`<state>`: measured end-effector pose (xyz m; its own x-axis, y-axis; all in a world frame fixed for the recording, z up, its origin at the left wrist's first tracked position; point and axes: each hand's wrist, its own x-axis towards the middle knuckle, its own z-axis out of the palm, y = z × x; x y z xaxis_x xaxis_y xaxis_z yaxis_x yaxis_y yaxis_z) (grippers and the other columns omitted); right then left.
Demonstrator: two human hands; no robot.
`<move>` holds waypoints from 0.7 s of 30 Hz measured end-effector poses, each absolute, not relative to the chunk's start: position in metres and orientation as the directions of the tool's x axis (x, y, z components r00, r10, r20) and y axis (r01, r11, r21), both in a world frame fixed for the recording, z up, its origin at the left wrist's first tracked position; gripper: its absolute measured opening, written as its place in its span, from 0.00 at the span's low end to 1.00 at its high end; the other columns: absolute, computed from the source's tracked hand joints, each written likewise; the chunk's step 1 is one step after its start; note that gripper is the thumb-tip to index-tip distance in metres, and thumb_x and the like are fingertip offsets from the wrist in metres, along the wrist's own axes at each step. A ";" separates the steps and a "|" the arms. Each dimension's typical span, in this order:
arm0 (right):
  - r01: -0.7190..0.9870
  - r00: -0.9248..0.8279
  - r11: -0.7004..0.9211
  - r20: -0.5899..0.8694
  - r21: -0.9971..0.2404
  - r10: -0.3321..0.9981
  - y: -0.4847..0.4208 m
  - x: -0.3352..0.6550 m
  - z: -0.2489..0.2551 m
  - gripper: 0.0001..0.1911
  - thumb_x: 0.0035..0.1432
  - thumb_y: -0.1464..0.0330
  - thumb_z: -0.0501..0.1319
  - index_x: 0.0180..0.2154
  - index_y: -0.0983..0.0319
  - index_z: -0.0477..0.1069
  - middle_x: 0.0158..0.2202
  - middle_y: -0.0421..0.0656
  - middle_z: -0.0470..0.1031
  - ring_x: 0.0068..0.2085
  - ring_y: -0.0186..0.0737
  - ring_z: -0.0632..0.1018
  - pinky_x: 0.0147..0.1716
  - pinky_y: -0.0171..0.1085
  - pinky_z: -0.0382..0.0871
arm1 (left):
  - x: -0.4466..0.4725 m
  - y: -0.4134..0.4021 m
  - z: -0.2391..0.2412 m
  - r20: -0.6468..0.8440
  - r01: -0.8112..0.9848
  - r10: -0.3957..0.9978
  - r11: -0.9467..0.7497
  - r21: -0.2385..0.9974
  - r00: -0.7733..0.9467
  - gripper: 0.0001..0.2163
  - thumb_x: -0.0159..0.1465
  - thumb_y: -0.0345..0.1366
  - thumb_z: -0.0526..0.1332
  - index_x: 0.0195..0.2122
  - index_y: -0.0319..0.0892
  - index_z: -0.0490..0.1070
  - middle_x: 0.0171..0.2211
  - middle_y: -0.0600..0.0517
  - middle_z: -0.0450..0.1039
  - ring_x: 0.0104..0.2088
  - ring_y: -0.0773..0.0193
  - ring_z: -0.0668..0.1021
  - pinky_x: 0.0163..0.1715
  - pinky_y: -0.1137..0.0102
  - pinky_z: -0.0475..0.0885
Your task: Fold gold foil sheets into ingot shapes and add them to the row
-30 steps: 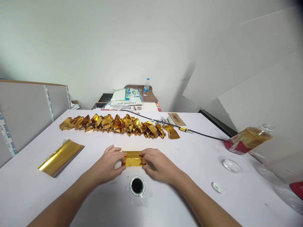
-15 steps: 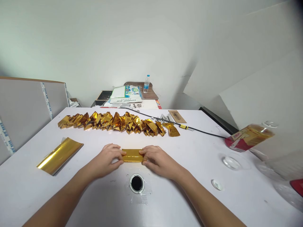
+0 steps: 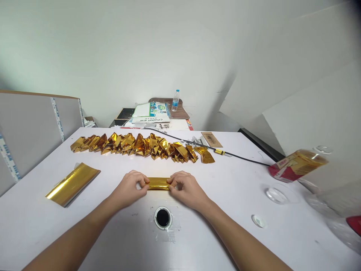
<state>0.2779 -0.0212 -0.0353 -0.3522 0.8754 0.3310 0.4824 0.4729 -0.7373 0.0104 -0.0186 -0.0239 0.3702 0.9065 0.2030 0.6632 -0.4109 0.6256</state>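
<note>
A folded strip of gold foil paper [image 3: 158, 183] lies across the middle of the white table, between my hands. My left hand [image 3: 132, 187] pinches its left end between thumb and fingers. At the right end, my right hand [image 3: 185, 187] grips it the same way. A stack of flat gold foil sheets [image 3: 73, 184] rests to the left of my left hand. Behind the strip, a long row of folded gold foil pieces [image 3: 126, 145] stretches across the table, with a flatter gold piece [image 3: 207, 155] at its right end.
Nearer me than the strip is a round hole [image 3: 163, 218] with a white rim and clear tape. On the right are a tilted bottle of yellow liquid [image 3: 299, 163], a clear lid [image 3: 276, 195] and a white cap [image 3: 258, 221]. A black cable [image 3: 242, 157] crosses the back.
My fingers have drawn into tighter pinches at both ends of the strip. The strip's near edge has moved slightly away from me, and it looks narrower.
</note>
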 end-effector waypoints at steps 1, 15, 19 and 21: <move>0.496 -0.344 0.465 0.326 -0.733 0.881 -0.021 0.277 -0.036 0.09 0.53 0.76 0.65 0.24 0.57 0.75 0.38 0.42 0.85 0.43 0.45 0.82 0.48 0.46 0.75 | 0.011 -0.018 -0.025 0.202 0.664 0.908 -0.409 0.626 0.368 0.10 0.60 0.30 0.65 0.22 0.44 0.69 0.40 0.54 0.84 0.44 0.57 0.82 0.49 0.61 0.75; 0.606 -0.344 0.446 0.289 -0.659 0.894 -0.022 0.270 -0.033 0.14 0.50 0.80 0.66 0.21 0.59 0.69 0.38 0.42 0.84 0.44 0.46 0.81 0.49 0.45 0.73 | 0.015 -0.015 -0.023 0.141 0.704 0.926 -0.360 0.613 0.351 0.12 0.56 0.28 0.66 0.20 0.44 0.66 0.41 0.55 0.83 0.45 0.57 0.81 0.50 0.61 0.73; 0.611 -0.360 0.462 0.295 -0.643 0.885 -0.021 0.269 -0.033 0.13 0.49 0.81 0.65 0.21 0.59 0.68 0.37 0.41 0.84 0.42 0.46 0.80 0.48 0.44 0.72 | 0.016 -0.014 -0.023 0.131 0.693 0.930 -0.345 0.633 0.344 0.12 0.57 0.29 0.66 0.19 0.44 0.66 0.40 0.55 0.83 0.45 0.57 0.81 0.50 0.61 0.72; 0.609 -0.367 0.473 0.302 -0.637 0.880 -0.020 0.268 -0.033 0.13 0.49 0.80 0.65 0.21 0.59 0.68 0.36 0.41 0.84 0.41 0.45 0.80 0.47 0.44 0.72 | 0.016 -0.014 -0.023 0.135 0.690 0.927 -0.353 0.632 0.350 0.12 0.57 0.28 0.66 0.20 0.44 0.66 0.39 0.55 0.83 0.45 0.57 0.80 0.49 0.61 0.72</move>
